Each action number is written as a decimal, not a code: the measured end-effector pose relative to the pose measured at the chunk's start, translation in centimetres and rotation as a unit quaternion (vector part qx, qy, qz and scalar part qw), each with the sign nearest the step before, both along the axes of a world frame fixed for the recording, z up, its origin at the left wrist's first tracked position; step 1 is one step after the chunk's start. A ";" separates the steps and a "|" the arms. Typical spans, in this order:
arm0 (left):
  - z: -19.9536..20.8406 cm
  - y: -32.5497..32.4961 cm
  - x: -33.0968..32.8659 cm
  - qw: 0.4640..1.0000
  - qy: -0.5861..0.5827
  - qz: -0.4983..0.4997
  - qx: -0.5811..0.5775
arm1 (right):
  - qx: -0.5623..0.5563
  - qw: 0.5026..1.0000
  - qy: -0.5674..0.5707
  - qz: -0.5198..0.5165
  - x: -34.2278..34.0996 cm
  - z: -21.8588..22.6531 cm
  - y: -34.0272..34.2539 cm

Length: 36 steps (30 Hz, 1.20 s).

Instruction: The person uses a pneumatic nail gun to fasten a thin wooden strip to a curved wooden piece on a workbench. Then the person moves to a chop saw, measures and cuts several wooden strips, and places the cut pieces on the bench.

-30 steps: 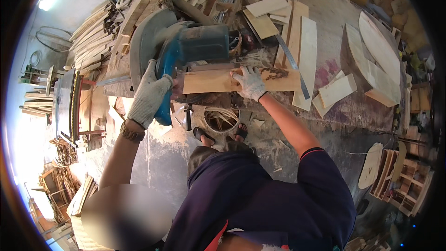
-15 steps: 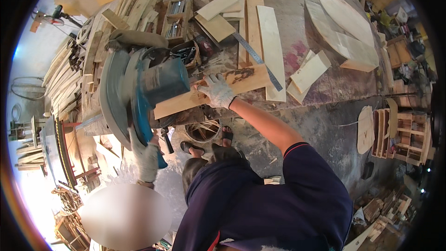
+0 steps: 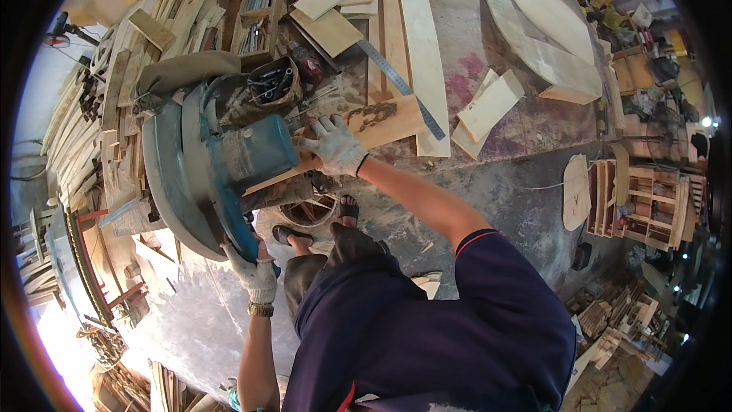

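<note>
A blue and grey chop saw stands at the left of the workbench, its round guard and motor towards me. My left hand, in a pale knit glove, is closed around the saw's handle at its near lower side. Under the motor runs a light wooden board with a dark knotty patch. My right hand, gloved too, lies on that board just right of the motor, fingers spread. The saw hides the board's left part and the blade's contact with it. A steel ruler lies near the board's right end.
Several cut boards lie across the bench. Beyond the saw are a tool bag and wooden trays of metal bits. Curved panels rest at the far right. Long strips are stacked at the left. Below the bench edge sits a round bin.
The view has shifted a little, so the bench appears further left and up. Relative to the bench, the saw's motor sits slightly nearer me. My right hand's fingers have spread on the board.
</note>
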<state>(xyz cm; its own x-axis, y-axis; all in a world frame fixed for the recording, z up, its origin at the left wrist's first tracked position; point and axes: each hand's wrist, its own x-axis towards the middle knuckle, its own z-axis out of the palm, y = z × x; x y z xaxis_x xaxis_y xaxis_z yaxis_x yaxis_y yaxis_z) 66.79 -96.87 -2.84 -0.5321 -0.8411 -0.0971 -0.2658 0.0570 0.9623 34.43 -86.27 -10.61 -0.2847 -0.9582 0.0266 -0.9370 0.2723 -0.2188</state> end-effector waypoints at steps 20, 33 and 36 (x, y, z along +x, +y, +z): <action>-4.6 -0.8 -0.7 0.997 -0.006 -0.047 -0.061 | 0.018 0.999 0.031 -0.010 0.1 1.5 -0.5; 27.5 -5.8 -11.0 0.862 -0.301 -0.091 -0.397 | 0.080 0.996 0.001 -0.028 1.6 3.7 1.0; 27.4 -3.4 -11.6 0.724 -0.339 -0.060 -0.598 | 0.069 0.997 0.001 -0.033 3.4 4.7 3.1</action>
<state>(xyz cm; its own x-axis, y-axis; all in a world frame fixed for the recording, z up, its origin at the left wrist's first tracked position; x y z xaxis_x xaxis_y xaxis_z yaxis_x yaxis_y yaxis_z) 55.23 -100.24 24.61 -0.7786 -0.4918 0.3897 -0.5786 0.8031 -0.1425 37.85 -83.19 -5.94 -0.3479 -0.9318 -0.1034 -0.9164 0.3613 -0.1721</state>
